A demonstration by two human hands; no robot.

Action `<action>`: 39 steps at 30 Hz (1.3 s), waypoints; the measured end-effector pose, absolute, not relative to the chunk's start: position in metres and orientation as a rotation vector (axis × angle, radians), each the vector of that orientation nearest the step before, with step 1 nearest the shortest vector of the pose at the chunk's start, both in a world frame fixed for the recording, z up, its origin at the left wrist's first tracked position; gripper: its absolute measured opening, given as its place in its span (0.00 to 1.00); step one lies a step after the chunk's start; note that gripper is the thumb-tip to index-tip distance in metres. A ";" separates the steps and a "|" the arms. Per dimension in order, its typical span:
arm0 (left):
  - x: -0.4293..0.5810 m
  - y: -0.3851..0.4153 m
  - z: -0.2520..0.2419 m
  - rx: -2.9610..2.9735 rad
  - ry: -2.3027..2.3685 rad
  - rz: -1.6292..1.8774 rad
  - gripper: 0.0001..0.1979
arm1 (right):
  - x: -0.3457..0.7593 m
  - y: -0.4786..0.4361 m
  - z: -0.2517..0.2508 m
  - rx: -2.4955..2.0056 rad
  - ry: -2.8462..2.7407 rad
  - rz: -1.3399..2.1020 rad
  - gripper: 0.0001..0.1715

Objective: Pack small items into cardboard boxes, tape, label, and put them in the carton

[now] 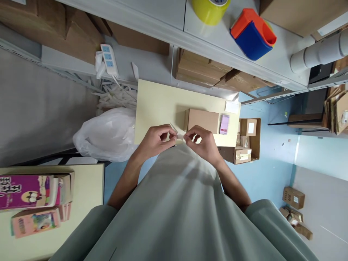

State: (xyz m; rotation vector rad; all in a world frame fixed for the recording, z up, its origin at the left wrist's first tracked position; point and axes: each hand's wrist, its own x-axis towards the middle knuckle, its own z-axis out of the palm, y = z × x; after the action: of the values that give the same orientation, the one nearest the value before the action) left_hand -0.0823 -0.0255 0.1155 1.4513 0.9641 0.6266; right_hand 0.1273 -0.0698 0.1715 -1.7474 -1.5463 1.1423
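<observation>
My left hand [156, 139] and my right hand [203, 141] meet at the near edge of a pale yellow table [157, 105]. Both pinch a small white strip [180, 136] stretched between their fingertips; I cannot make out what it is. Just beyond the hands a closed brown cardboard box [202, 120] lies on the table. A small pink label or card [224, 124] rests right of the box. My grey-green shirt hides the table's near edge below the hands.
A white plastic bag [107, 135] sits left of the table. An open carton with small boxes [246, 139] stands on the blue floor at right. Shelves above hold yellow tape [210, 10], a blue-orange holder [252, 34] and cardboard. Books [29, 192] lie on a second table, lower left.
</observation>
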 end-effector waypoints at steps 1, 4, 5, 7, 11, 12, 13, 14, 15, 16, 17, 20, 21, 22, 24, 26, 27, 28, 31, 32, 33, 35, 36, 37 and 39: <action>-0.086 -0.025 0.112 1.455 0.976 0.619 0.04 | 0.130 -0.069 0.170 -1.764 -1.508 1.150 0.09; -0.095 -0.024 0.102 1.434 1.032 0.621 0.05 | 0.140 -0.069 0.166 -1.800 -1.403 1.159 0.09; -0.097 -0.024 0.100 1.413 1.050 0.625 0.06 | 0.142 -0.069 0.165 -1.801 -1.381 1.160 0.10; -0.097 -0.024 0.099 1.355 1.066 0.616 0.07 | 0.142 -0.070 0.163 -1.786 -1.361 1.163 0.11; -0.087 -0.024 0.106 1.265 1.005 0.568 0.11 | 0.131 -0.072 0.164 -1.726 -1.387 1.190 0.10; -0.083 -0.024 0.108 1.255 0.992 0.564 0.11 | 0.127 -0.072 0.164 -1.718 -1.397 1.196 0.10; -0.079 -0.024 0.109 1.250 0.987 0.564 0.11 | 0.123 -0.072 0.165 -1.713 -1.405 1.200 0.10; -0.075 -0.025 0.110 1.249 0.989 0.567 0.10 | 0.121 -0.072 0.165 -1.712 -1.410 1.200 0.10; -0.072 -0.025 0.110 1.251 0.994 0.572 0.09 | 0.119 -0.072 0.165 -1.714 -1.414 1.200 0.10; -0.071 -0.025 0.109 1.253 1.000 0.580 0.09 | 0.117 -0.073 0.165 -1.719 -1.416 1.198 0.10; -0.070 -0.026 0.107 1.256 1.007 0.587 0.08 | 0.117 -0.073 0.165 -1.728 -1.414 1.198 0.11; -0.073 -0.026 0.096 1.259 1.028 0.597 0.08 | 0.122 -0.077 0.162 -1.757 -1.383 1.190 0.12; -0.076 -0.026 0.091 1.258 1.045 0.601 0.08 | 0.125 -0.078 0.161 -1.764 -1.360 1.185 0.12; -0.079 -0.024 0.085 1.255 1.071 0.605 0.09 | 0.129 -0.080 0.159 -1.771 -1.329 1.175 0.13; -0.088 -0.019 0.069 1.241 1.162 0.611 0.09 | 0.140 -0.083 0.156 -1.786 -1.247 1.148 0.14; -0.100 -0.009 0.050 1.218 1.310 0.602 0.09 | 0.152 -0.087 0.152 -1.809 -1.156 1.116 0.15; -0.108 -0.003 0.039 1.200 1.403 0.595 0.08 | 0.158 -0.089 0.151 -1.822 -1.111 1.092 0.16; -0.117 0.004 0.028 1.175 1.501 0.593 0.07 | 0.164 -0.092 0.151 -1.833 -1.068 1.066 0.17; -0.155 0.029 0.001 1.106 1.765 0.667 0.04 | 0.175 -0.098 0.151 -1.848 -0.962 0.994 0.18; -0.170 0.038 -0.005 1.088 1.855 0.720 0.03 | 0.177 -0.100 0.152 -1.847 -0.938 0.984 0.18; -0.185 0.046 -0.008 1.060 1.940 0.787 0.03 | 0.178 -0.102 0.152 -1.844 -0.920 0.984 0.18; -0.213 0.061 -0.008 1.008 1.976 0.923 0.09 | 0.177 -0.105 0.153 -1.835 -0.907 1.002 0.19; -0.225 0.068 -0.006 0.992 1.959 0.980 0.16 | 0.175 -0.107 0.153 -1.829 -0.907 1.014 0.19; -0.235 0.074 -0.004 0.993 1.936 1.017 0.25 | 0.174 -0.108 0.152 -1.823 -0.911 1.024 0.19; -0.248 0.083 0.002 1.053 1.913 1.049 0.42 | 0.171 -0.110 0.150 -1.814 -0.920 1.042 0.20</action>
State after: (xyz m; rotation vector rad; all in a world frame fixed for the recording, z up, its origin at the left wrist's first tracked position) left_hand -0.2481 0.0834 0.0016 1.0527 1.9127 1.0494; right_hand 0.1710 -0.1097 0.1502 -1.8136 -0.9199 1.0417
